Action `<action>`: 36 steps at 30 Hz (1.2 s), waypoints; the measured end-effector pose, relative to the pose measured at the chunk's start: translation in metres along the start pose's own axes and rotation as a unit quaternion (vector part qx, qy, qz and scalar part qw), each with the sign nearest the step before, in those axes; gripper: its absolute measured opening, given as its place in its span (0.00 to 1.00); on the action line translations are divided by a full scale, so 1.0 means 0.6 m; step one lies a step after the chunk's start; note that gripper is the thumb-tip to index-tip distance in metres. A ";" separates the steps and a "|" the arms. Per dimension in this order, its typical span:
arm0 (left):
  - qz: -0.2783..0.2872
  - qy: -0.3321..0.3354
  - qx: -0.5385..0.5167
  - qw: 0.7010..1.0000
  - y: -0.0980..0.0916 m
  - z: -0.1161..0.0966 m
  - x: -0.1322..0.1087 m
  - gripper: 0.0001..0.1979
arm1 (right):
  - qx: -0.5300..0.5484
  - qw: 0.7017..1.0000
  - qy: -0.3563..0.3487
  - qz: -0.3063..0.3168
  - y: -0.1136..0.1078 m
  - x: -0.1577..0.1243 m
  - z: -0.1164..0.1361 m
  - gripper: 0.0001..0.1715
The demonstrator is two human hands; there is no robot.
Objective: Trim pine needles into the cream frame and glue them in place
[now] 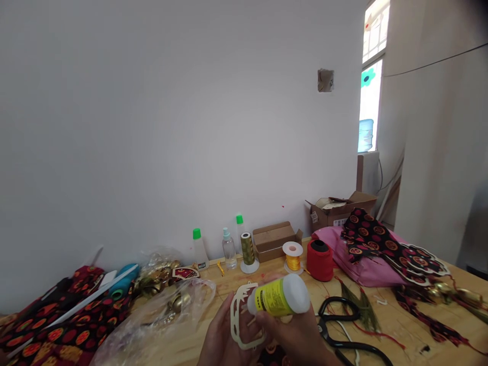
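My left hand (pixel 218 335) is closed at the lower middle around a pale, thin cut-out frame (pixel 235 323) with an open centre and a jagged upper part. In my right hand (pixel 301 340) is a white glue bottle (pixel 273 299) with a yellow label. It is tipped over, its narrow end toward the left and close to the frame; whether they touch I cannot tell. Beside my right hand lie black-handled scissors (pixel 324 328). A bit of dark patterned cloth (pixel 272 354) shows below my hands.
On the wooden table (pixel 206 305), a clear plastic bag (pixel 148 325) and patterned fabric (pixel 72 335) lie left. A green thread cone (pixel 247 249), yellow cord spool (pixel 293 259), red thread cone (pixel 319 262) and small cardboard box (pixel 272 241) stand behind. Pink cloth (pixel 366 269) lies right.
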State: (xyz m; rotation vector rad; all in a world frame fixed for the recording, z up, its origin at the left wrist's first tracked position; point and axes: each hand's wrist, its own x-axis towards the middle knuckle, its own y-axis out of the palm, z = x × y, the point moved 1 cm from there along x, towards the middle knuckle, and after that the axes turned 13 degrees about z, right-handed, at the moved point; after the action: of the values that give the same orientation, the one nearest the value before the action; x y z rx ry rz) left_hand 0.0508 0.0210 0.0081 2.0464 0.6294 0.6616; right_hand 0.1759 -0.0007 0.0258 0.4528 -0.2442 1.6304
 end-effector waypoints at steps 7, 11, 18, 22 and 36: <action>-0.017 -0.008 -0.003 1.000 -0.004 0.000 -0.003 0.22 | 0.032 0.999 -0.015 -0.026 -0.003 0.001 0.008 0.22; -0.008 0.002 0.002 1.000 0.006 0.000 0.002 0.24 | 0.053 0.998 -0.023 0.016 0.007 -0.004 -0.005 0.26; 0.013 0.008 -0.008 1.000 0.004 -0.001 0.005 0.24 | 0.050 0.997 -0.020 0.063 0.007 -0.004 -0.024 0.28; 0.017 0.012 -0.005 1.000 0.003 0.000 0.002 0.24 | 0.063 0.995 -0.051 0.064 0.009 -0.002 -0.027 0.28; 0.001 0.016 -0.023 1.000 0.005 0.000 0.002 0.23 | 0.018 1.000 -0.009 0.024 0.005 -0.010 -0.021 0.29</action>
State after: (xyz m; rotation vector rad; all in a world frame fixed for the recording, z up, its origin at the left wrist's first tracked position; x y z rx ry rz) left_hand 0.0519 0.0203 0.0109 1.9986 0.6244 0.7053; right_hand 0.1713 -0.0011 0.0125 0.4928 -0.2425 1.6807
